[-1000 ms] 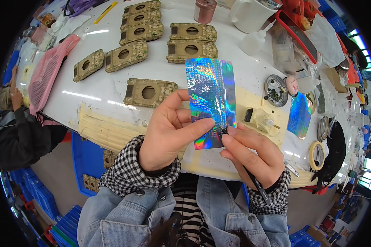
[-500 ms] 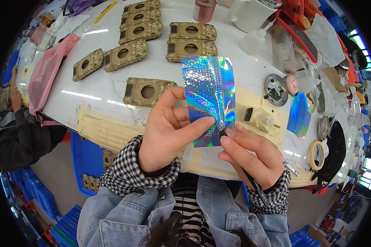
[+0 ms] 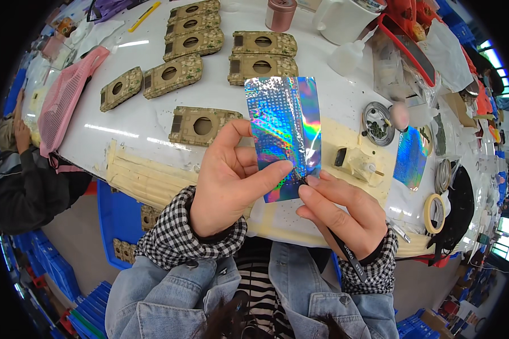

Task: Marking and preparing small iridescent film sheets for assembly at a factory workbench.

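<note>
Shiny sheet: an iridescent blue, grid-patterned sheet (image 3: 283, 124), raised over the white tabletop (image 3: 119, 62), its long sides running roughly up and down the view.
Left hand (image 3: 226, 183): fingers closed on the sheet, the thumb pressed flat across its lower front, the others passing behind its left edge.
Right hand (image 3: 350, 214): fingers pinched narrow around a slender black tool (image 3: 348, 257), the fingertips at the sheet's lower right edge; whether they touch it, I cannot tell.
Tool tip: at the sheet's lower part, just right of the left thumb; contact is too small to make out.
Left of the sheet: a camouflage-patterned hull (image 3: 181, 125) with a round hole, just beyond the left hand.
Right of the sheet: a beige board (image 3: 382, 152), a round metal dish (image 3: 387, 135) and a second shiny sheet (image 3: 410, 155).
</note>
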`<state>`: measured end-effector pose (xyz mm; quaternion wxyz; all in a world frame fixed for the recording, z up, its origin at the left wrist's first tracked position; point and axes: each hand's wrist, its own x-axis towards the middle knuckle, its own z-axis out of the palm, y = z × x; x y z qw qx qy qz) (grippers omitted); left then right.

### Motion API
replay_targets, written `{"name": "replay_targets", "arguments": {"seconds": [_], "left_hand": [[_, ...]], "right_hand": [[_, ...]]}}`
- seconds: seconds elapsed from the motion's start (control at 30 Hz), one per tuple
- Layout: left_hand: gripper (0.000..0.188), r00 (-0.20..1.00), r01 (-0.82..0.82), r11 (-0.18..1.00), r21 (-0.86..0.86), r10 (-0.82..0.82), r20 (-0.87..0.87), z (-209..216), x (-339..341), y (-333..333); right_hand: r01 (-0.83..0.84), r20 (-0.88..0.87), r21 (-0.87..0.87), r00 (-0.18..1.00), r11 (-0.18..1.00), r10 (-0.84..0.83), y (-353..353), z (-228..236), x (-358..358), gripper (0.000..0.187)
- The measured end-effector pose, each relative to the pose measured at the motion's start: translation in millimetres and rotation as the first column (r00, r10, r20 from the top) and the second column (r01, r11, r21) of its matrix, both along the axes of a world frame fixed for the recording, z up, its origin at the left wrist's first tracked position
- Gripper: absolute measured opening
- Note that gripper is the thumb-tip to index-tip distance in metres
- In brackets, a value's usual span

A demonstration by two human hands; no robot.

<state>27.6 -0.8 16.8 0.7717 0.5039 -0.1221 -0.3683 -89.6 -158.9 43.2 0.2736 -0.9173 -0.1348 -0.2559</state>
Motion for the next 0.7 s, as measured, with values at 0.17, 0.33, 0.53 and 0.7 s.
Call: {"name": "replay_targets", "arguments": {"seconds": [0.17, 0.33, 0.53, 0.7], "left_hand": [[0.044, 0.998, -0.043, 0.999, -0.013, 0.044, 0.040, 0.9, -3.6, -1.7], [0.045, 0.998, -0.042, 0.999, -0.020, 0.043, 0.043, 0.0, -3.7, -1.6], [0.044, 1.000, -0.024, 0.999, -0.030, 0.024, 0.000, 2.8, -3.0, -0.9], [0.043, 1.000, -0.027, 0.999, -0.031, 0.027, 0.014, 3.3, -3.2, -1.3]], "right_hand": [[0.019, -0.012, 0.014, 1.000, 1.000, -0.019, 1.5, 0.7, -0.6, 0.036], [0.032, -0.017, 0.030, 0.999, 0.999, -0.032, 2.2, 1.2, -1.3, 0.036], [0.042, -0.035, 0.035, 0.999, 0.999, -0.040, 3.8, 2.5, -1.8, 0.036], [0.040, -0.064, 0.044, 0.997, 0.998, -0.037, 3.4, 4.1, -3.1, 0.037]]}}
